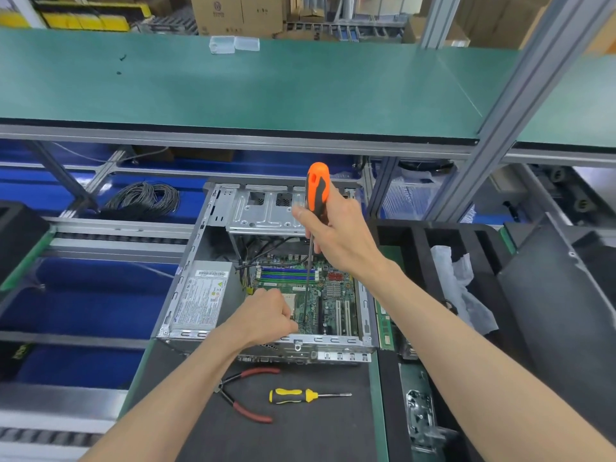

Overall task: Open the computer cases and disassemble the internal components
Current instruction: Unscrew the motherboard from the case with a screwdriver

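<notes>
The right hand [333, 238] wraps its fingers round the lower grip of a long screwdriver with an orange-and-black handle [316, 191], held nearly upright, thumb along the handle's left side. Its thin steel shaft [308, 281] runs down to the green motherboard [320, 301], the tip meeting the board just right of the left hand [270, 315]. That hand's fingers are curled inward beside the tip, apparently steadying it or pinching a small part near the processor socket; what they hold cannot be told. The board lies flat in the open grey steel computer case [266, 338], which rests on its side on a dark mat [300, 428]; a silver power supply box with a white label [200, 298] fills the case's left half, and a bare metal drive cage [266, 211] spans the far end. The step appears to be the loosening of a board screw. Good practice: the shaft in line with the screw, firm downward pressure before turning, and the left fingers ready to catch the freed screw. Red-handled pliers [246, 395] and a short yellow-and-black screwdriver [300, 395] lie on the mat in front of the case.
</notes>
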Available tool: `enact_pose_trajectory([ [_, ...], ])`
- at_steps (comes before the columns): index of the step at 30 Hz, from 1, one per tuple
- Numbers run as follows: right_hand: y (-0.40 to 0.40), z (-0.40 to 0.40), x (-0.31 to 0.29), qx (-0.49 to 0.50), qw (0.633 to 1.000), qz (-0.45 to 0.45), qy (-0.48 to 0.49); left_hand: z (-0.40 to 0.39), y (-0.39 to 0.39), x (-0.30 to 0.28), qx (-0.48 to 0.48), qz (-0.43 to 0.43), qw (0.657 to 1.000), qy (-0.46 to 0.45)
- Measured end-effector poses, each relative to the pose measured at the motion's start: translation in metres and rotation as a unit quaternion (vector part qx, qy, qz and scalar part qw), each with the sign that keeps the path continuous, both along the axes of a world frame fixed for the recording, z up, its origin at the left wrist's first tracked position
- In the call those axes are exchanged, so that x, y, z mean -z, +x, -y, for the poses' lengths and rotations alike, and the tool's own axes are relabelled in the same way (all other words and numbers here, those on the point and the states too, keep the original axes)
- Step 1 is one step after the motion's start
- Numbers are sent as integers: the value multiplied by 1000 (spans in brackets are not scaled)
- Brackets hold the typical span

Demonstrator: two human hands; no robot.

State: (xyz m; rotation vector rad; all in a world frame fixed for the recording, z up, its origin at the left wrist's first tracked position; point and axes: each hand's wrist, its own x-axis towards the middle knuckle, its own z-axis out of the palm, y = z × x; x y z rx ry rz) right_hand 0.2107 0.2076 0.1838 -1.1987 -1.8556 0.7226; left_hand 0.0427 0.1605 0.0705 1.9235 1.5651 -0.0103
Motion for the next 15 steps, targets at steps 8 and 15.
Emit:
enact_pose_trajectory([
  [8,-2,5,1,0,1000,2,-4,5,2,-7,-19,-3,1000,-6],
  [15,-6,14,-1,-15,1000,7,-2,31,3,-7,-36,24,999,-27],
])
